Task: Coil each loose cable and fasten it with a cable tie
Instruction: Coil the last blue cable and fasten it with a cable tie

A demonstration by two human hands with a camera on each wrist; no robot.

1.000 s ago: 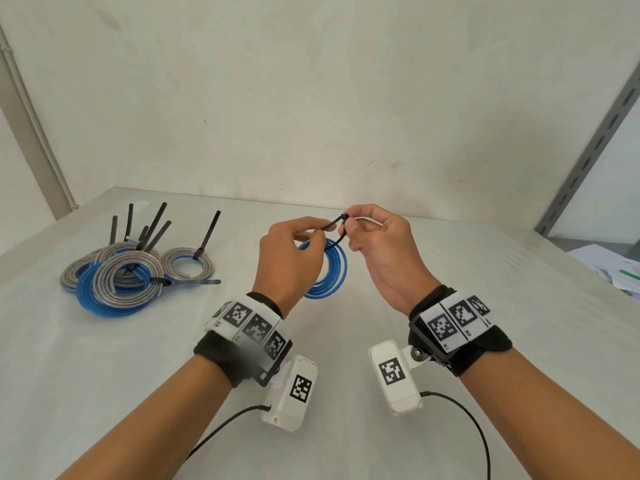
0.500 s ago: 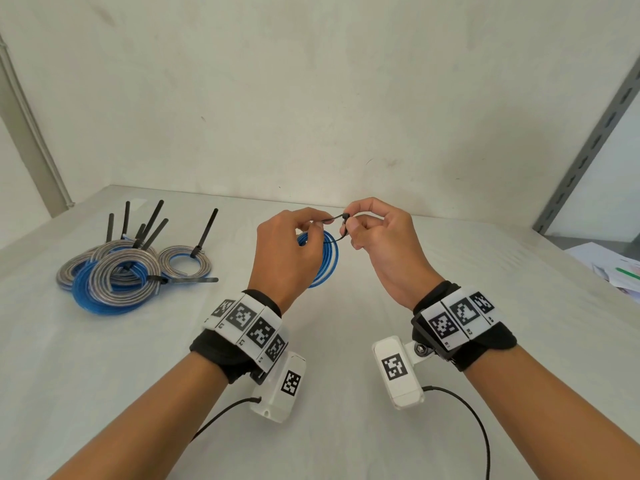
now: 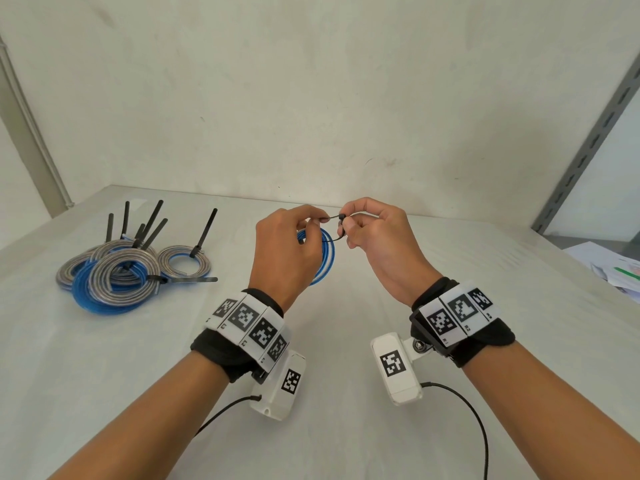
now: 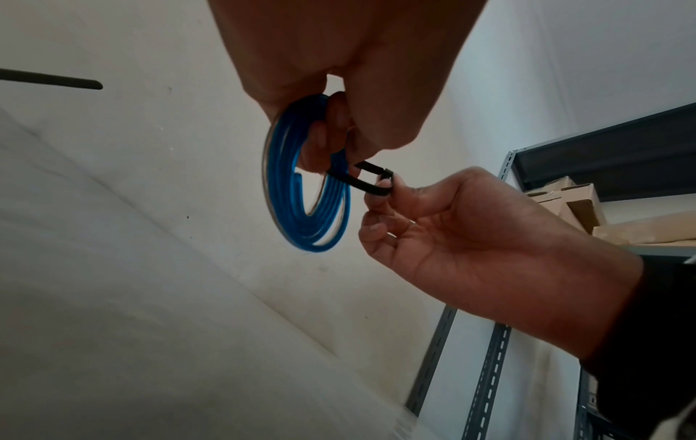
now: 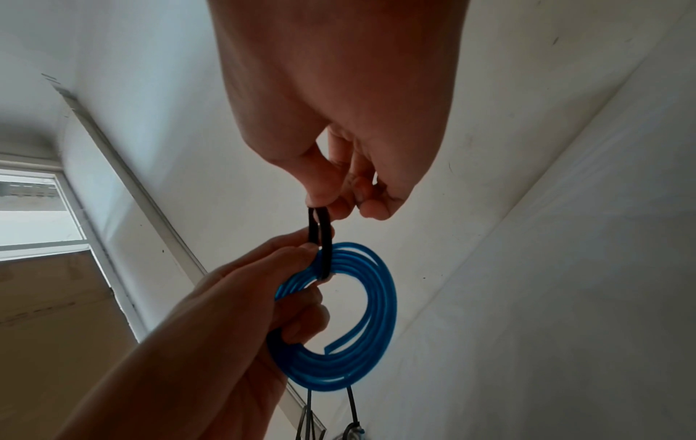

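One blue coil (image 3: 325, 254), one black tie (image 3: 337, 227).

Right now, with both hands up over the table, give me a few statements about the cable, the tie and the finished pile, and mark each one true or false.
1. The left hand holds a blue coiled cable. True.
2. The black cable tie loops around the blue coil. True.
3. The right hand is empty. False: it pinches the tie's head end.
4. The blue coil lies flat on the table. False: it is held above it.
5. Tied coils lie on the table to the left. True.
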